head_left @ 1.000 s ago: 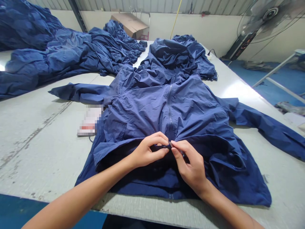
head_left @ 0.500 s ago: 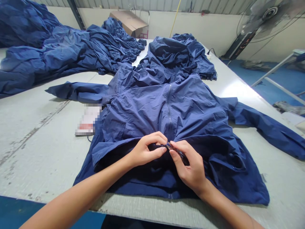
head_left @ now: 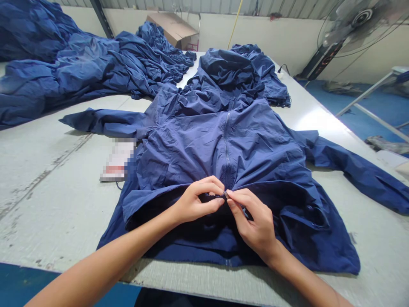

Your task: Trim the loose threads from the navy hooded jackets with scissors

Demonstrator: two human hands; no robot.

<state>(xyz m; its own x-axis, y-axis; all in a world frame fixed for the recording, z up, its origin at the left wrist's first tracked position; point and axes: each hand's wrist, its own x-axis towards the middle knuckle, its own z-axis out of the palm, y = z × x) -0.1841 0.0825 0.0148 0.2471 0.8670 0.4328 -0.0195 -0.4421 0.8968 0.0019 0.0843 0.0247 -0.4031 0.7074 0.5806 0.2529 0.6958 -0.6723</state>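
Note:
A navy blue zip-up jacket [head_left: 194, 145] lies front up on the table, its sleeves spread and its hem lifted so the dark inside shows. My left hand [head_left: 200, 198] pinches the raised hem at the lower end of the zip [head_left: 227, 149]. Just beside it, my right hand [head_left: 254, 217] is closed around small thread snips [head_left: 225, 195], mostly hidden in the palm. Their metal tip meets the hem at my left fingertips. A blurred white and red tag [head_left: 118, 160] lies at the jacket's left side.
Piles of navy garments [head_left: 96, 64] cover the table's far left, and another heap [head_left: 271, 81] lies behind the hood. A cardboard box [head_left: 172, 26] stands at the back. To the right are a fan [head_left: 361, 19] and a white metal frame [head_left: 367, 94].
The metal tip in my right hand has shifted slightly and shows less between the fingertips. Both hands stay at the hem, and the jacket lies almost as before.

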